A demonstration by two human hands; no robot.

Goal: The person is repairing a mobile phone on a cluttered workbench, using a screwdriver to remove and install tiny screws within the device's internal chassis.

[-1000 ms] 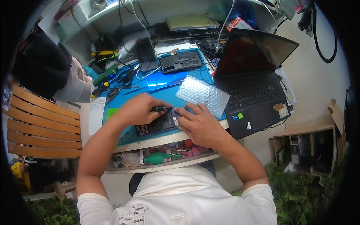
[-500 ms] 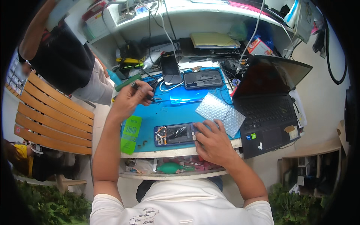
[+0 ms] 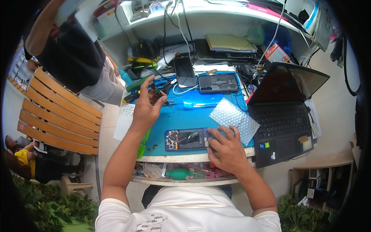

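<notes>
An opened phone (image 3: 187,140), its inner parts and orange ribbon cable showing, lies on the blue work mat (image 3: 181,118) near the front edge. My right hand (image 3: 226,149) is closed on its right end, thumb at the lower corner and fingers over the top. Raised over the mat's left side, my left hand (image 3: 147,108) pinches a small dark screwdriver (image 3: 157,92), its tip pointing down to the right. A green cylinder (image 3: 138,84) lies just behind that hand. My left forearm partly covers a lime-green card (image 3: 143,145).
Bubble wrap (image 3: 235,120) and a shiny blue sheet (image 3: 201,101) lie behind the phone. Farther back are a black phone case (image 3: 218,83) and a dark phone (image 3: 185,72). An open laptop (image 3: 280,116) stands at right. A person (image 3: 71,54) stands at far left.
My left hand has turned more upright, with the screwdriver still in its fingers. The whole view has shifted slightly. My right hand stays on the opened phone.
</notes>
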